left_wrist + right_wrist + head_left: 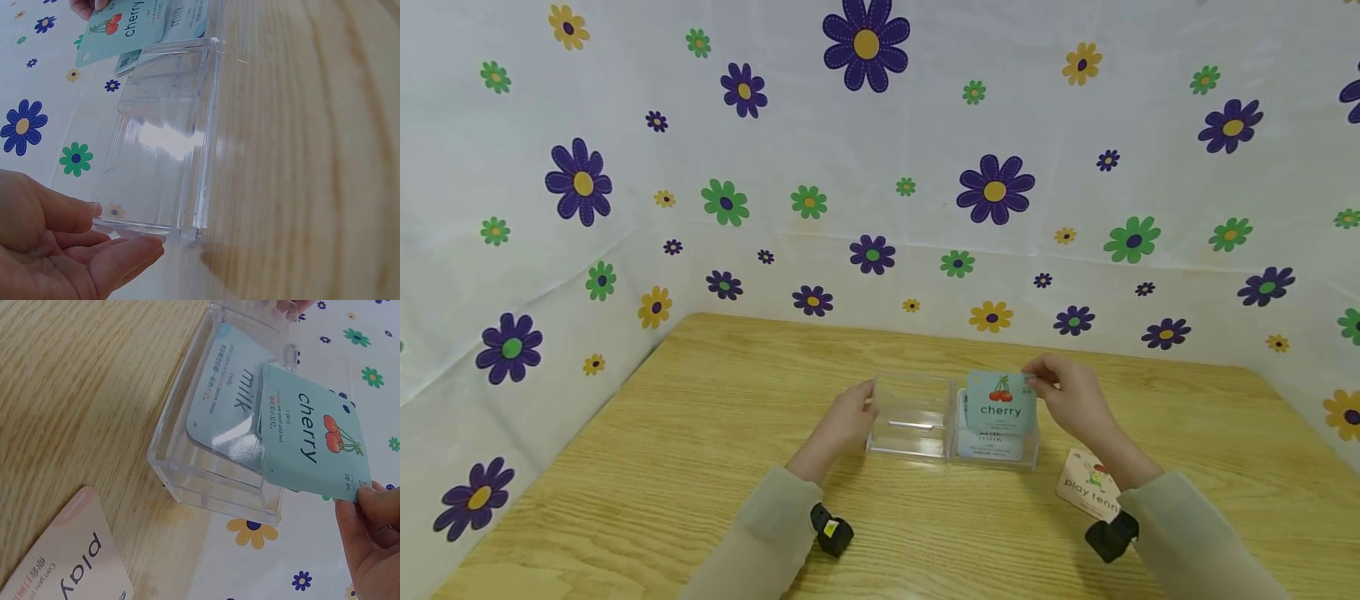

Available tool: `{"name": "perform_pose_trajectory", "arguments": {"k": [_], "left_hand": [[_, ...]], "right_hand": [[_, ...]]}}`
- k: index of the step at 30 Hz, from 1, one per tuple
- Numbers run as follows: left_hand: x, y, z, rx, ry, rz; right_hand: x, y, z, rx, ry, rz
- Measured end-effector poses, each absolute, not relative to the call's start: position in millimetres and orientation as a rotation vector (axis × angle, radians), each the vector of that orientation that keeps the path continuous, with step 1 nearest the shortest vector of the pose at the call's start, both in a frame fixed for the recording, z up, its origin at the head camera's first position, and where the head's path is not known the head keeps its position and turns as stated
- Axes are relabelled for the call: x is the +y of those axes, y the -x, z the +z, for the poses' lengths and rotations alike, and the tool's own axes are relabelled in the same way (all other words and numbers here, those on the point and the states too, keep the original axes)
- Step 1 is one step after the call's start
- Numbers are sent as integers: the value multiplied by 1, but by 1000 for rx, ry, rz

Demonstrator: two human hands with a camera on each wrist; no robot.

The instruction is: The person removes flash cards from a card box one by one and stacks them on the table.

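A clear plastic card box with two compartments sits on the wooden table. My left hand pinches the outer side wall of its left compartment, thumb and fingers on either side of the edge in the left wrist view. The right compartment holds a blue milk card, leaning back with other card edges behind it. Above that compartment, my right hand pinches a teal cherry card by its upper right corner. The cherry card overlaps the top of the milk card; whether its lower edge touches is unclear.
A pinkish play tennis flashcard lies on the table to the right of the box, partly covered by my right forearm. Behind the table hangs a white cloth printed with flowers. Black wrist cameras are strapped to both wrists.
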State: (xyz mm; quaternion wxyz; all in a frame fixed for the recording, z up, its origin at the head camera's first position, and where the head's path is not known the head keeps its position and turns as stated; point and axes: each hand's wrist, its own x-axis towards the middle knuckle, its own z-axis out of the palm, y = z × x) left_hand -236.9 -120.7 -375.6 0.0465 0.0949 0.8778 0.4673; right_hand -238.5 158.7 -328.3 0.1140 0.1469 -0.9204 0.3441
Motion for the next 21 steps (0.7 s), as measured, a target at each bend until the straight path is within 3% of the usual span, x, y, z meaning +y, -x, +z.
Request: {"name": "perform_pose_trajectory", "arguments": {"k": [21], "left_hand": [[-119, 236, -375, 2696, -295, 1406]], "right_hand": [[170, 234, -322, -2714, -369, 1012]]}}
